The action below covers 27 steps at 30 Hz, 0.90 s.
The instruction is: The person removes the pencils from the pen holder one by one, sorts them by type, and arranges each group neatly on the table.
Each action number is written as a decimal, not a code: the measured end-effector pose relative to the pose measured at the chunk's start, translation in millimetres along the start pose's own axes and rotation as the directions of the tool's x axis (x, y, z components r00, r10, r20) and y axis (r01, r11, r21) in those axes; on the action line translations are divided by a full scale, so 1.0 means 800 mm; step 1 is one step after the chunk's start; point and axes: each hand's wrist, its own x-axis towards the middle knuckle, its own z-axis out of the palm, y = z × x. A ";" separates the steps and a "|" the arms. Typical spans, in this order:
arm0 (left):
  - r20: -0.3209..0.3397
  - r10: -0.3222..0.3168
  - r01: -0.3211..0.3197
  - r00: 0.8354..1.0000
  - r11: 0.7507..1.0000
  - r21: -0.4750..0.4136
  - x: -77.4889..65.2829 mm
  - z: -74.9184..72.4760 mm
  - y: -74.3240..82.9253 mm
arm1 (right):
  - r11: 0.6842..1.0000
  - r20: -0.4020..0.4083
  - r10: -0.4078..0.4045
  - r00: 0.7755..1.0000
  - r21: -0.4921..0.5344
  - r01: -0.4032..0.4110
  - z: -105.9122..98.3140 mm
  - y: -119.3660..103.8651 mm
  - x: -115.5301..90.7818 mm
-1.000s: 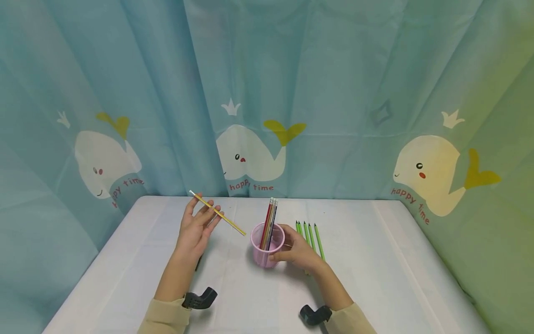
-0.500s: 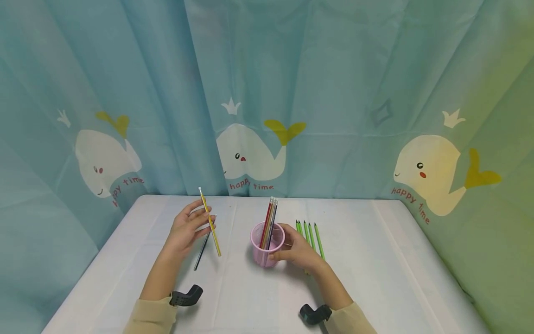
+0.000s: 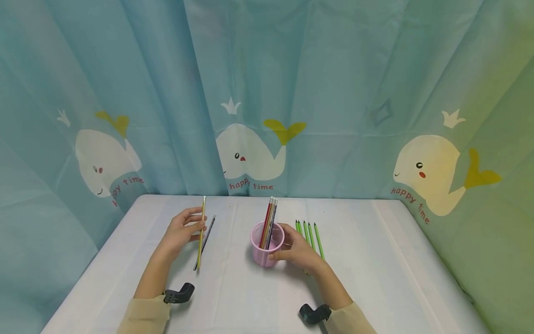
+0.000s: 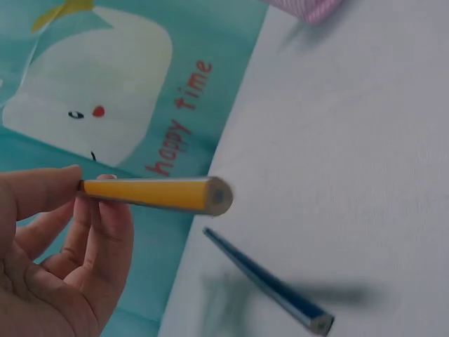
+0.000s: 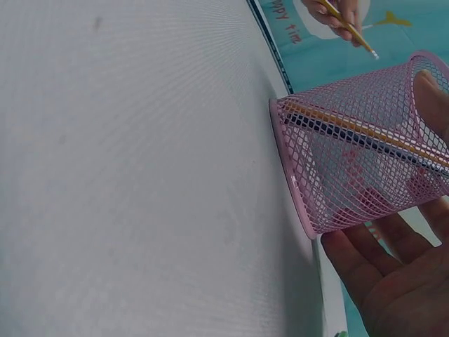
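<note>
On the blue curtain [image 3: 342, 79], the phrase "happy time" can be read three times, in red letters. The first inscription [image 3: 256, 187] stands directly below the middle whale [image 3: 254, 160], a little bent by a fold. The second inscription [image 3: 127, 189] is to the left of this whale, the third inscription [image 3: 410, 204] to the right of it, both slanting. The right wrist view shows only a part of the phrase.

Head view: bright, even light; soft shadow beside cup [image 3: 260, 257]. Left wrist view: dimmer, greyish; diffuse shadow lies on table [image 4: 365, 140] beside blue pencil [image 4: 270, 281]. Right wrist view: dim, grey; table darkens toward cup.
</note>
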 end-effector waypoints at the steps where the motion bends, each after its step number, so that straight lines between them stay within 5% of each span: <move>1: -0.001 -0.001 0.001 1.000 1.000 0.011 0.000 -0.001 -0.001 | 1.000 -0.001 0.002 1.000 -0.002 -0.002 0.000 0.000 0.000; 27: 0.006 -0.024 0.022 1.000 0.969 0.244 0.022 -0.012 -0.042 | 1.000 -0.025 0.021 0.999 -0.020 -0.022 0.001 0.001 0.000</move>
